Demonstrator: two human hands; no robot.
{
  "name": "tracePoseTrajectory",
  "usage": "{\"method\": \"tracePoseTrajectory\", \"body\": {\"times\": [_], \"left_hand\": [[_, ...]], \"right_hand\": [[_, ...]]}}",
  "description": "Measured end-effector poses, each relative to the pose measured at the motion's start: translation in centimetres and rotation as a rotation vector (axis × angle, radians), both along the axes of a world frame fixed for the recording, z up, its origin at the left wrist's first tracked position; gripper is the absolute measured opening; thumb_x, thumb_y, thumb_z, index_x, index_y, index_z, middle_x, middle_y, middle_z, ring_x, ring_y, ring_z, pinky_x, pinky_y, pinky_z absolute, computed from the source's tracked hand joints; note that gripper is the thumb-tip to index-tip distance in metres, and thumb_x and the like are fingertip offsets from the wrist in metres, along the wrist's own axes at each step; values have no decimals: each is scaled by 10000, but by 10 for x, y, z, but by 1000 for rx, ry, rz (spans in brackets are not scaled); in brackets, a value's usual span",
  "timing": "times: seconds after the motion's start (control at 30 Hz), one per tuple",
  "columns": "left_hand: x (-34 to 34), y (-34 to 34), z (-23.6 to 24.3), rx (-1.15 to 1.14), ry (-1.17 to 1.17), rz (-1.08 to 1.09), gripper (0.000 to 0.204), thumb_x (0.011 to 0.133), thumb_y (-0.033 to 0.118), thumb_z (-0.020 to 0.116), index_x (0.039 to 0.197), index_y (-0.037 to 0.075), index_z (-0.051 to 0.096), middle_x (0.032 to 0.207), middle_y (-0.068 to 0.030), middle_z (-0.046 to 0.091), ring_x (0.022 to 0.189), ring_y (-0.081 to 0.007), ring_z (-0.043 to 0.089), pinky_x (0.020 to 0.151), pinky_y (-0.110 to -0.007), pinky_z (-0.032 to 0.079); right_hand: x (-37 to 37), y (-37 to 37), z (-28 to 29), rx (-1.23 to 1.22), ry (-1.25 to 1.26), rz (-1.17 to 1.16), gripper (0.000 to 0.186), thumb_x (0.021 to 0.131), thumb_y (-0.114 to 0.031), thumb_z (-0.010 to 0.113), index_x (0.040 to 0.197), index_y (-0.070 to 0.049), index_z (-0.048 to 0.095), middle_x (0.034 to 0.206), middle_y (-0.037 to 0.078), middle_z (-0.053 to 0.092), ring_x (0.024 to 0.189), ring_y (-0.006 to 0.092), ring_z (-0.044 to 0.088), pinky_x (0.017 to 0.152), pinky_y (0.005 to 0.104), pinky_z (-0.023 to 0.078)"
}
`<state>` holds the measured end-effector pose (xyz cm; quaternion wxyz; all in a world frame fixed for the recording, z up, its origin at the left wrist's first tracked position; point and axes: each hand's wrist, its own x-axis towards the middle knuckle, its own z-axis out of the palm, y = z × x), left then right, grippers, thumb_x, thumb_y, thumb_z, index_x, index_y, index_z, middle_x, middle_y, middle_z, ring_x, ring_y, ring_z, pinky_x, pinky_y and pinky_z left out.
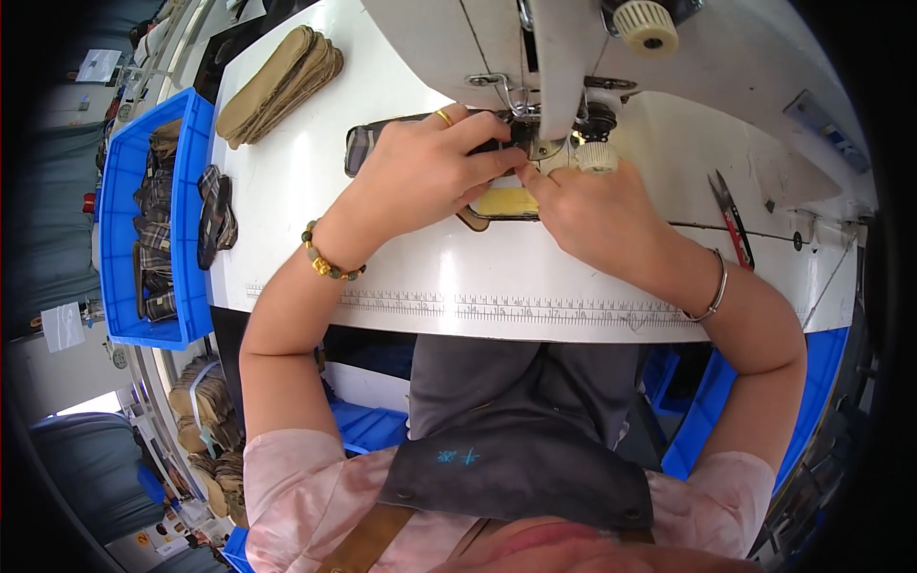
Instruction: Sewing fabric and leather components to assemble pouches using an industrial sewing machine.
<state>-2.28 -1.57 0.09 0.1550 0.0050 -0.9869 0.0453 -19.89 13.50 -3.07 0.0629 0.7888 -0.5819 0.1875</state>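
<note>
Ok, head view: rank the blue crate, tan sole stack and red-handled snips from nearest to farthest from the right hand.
1. Red-handled snips, right of the right hand.
2. Tan sole stack, on the table's upper left.
3. Blue crate, beyond the table's left edge.

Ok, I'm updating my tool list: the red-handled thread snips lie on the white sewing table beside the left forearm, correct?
Not the left: the head view shows the red-handled thread snips beside the right forearm. They do lie on the white sewing table.
</note>
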Motion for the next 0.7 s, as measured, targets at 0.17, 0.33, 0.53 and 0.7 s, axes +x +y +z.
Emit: {"method": "tracePoseTrajectory", "body": {"times": [0.17,0.33,0.53,0.7], "left_hand": [[-2,-2,2,185,82,5,304,721,121,780,1018,187,786,1045,34,696,841,-177,680,631,-296,556],[-2,-2,2,284,82,54,279,754,110,783,1031,143,786,1049,9,727,760,-201,698,652,-319,560],[0,1,2,227,22,111,257,767,153,787,1024,144,782,1042,28,701,899,-201,673,703,-305,565],[3,-6,5,327,-15,100,244,780,127,775,1024,135,778,949,2,697,880,-209,667,714,-323,569]], "right_hand": [[0,1,-8,-12,80,-57,400,797,-140,656,1189,-92,715,669,-18,603,494,150,572,455,345,394],[-1,0,-8,-12,135,-58,402,804,-150,653,1197,-92,712,675,-22,595,491,149,563,447,339,375],[-1,0,-7,23,102,-54,414,807,-145,649,1213,-89,703,676,-25,592,462,158,545,442,348,355],[1,-2,0,-45,-42,-16,157,901,-89,612,950,-5,736,551,84,614,478,241,627,429,361,470]]}}
